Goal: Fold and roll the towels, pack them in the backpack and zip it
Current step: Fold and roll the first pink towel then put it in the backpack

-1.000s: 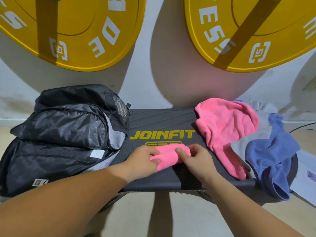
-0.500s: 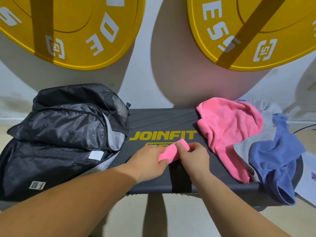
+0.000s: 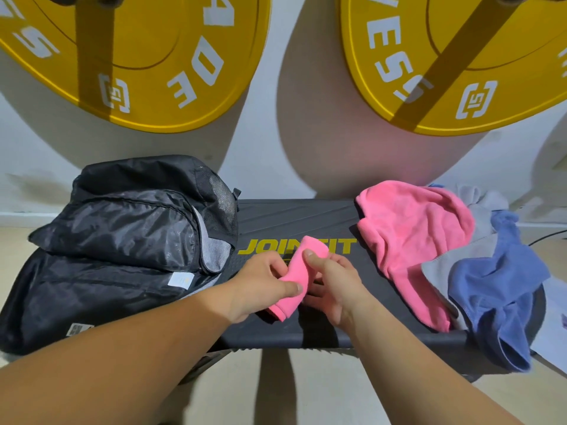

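Small pink rolled terry towel [image 3: 297, 276] sits mid-platform, tilted, near end resting on the dark step platform [image 3: 306, 216]. Left hand [image 3: 260, 283] and right hand [image 3: 333, 282] both pinch it. Judged light, soft, prone to unrolling; grip across the roll's middle. Black nylon backpack [image 3: 122, 237] lies left.

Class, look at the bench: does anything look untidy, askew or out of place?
Yes. The loose towels on the right lie crumpled, and the blue towel hangs over the bench edge. Only the pink roll held in both hands looks tidy.
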### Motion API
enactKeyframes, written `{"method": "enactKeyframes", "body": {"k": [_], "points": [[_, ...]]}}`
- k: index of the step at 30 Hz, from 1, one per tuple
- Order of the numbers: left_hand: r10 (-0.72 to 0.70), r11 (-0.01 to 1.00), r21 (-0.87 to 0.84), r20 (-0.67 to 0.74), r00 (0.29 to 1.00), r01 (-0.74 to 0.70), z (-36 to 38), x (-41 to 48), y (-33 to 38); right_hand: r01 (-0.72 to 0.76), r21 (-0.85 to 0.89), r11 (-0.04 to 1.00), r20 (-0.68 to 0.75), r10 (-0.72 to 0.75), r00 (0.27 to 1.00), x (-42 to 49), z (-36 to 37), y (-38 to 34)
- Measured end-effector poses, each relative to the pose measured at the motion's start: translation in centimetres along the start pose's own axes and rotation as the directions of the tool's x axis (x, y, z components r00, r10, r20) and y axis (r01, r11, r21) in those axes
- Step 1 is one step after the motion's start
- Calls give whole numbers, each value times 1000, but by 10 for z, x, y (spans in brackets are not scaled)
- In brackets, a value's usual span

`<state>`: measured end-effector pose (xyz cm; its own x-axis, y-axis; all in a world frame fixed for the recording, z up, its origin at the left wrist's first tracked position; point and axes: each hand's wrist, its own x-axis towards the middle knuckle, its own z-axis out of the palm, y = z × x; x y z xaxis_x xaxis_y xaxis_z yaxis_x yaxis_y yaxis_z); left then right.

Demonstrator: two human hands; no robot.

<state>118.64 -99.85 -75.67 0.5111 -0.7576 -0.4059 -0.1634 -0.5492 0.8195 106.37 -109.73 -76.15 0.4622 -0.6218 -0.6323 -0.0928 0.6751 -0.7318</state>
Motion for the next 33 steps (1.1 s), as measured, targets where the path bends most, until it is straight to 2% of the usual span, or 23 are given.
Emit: {"method": "enactKeyframes", "body": {"k": [4, 8, 10, 13, 14, 16, 18, 22, 24, 28, 33], "points": [[10, 999, -37, -14, 1000, -11, -20, -17, 14, 55, 11, 998, 83, -55, 995, -16, 15, -9], [-50, 981, -186, 6, 999, 50, -41, -46, 39, 137, -18, 990, 111, -134, 985, -43, 34, -23], [-55, 958, -281, 42, 998, 64, -51, -64, 47, 191, -94, 977, 72, -185, 980, -59, 46, -33], [-53, 932, -357, 22, 998, 58, -75, -87, 49, 242, -259, 935, 81, -229, 970, -82, 68, -43], [-61, 932, -358, 1, 998, 58, -83, -92, 47, 260, -363, 895, 105, -238, 965, -88, 76, -45], [-93, 944, -325, -79, 993, 62, -102, -103, 39, 298, -623, 723, 177, -241, 954, -97, 94, -47], [-145, 953, -293, -202, 968, 82, -120, -113, 24, 331, -748, 575, 232, -241, 942, -98, 109, -45], [-229, 949, -300, -446, 865, 96, -156, -124, -17, 436, -790, 431, 346, -274, 897, -81, 140, -33], [-254, 938, -336, -498, 829, 85, -169, -125, -37, 495, -821, 284, 426, -273, 863, -71, 156, -23], [-208, 956, -285, -504, 838, 66, -173, -113, -71, 557, -830, -24, 536, -308, 786, -43, 178, 2], [-181, 972, -223, -490, 853, 78, -161, -92, -96, 557, -823, -106, 559, -323, 764, -11, 178, 27]]}}
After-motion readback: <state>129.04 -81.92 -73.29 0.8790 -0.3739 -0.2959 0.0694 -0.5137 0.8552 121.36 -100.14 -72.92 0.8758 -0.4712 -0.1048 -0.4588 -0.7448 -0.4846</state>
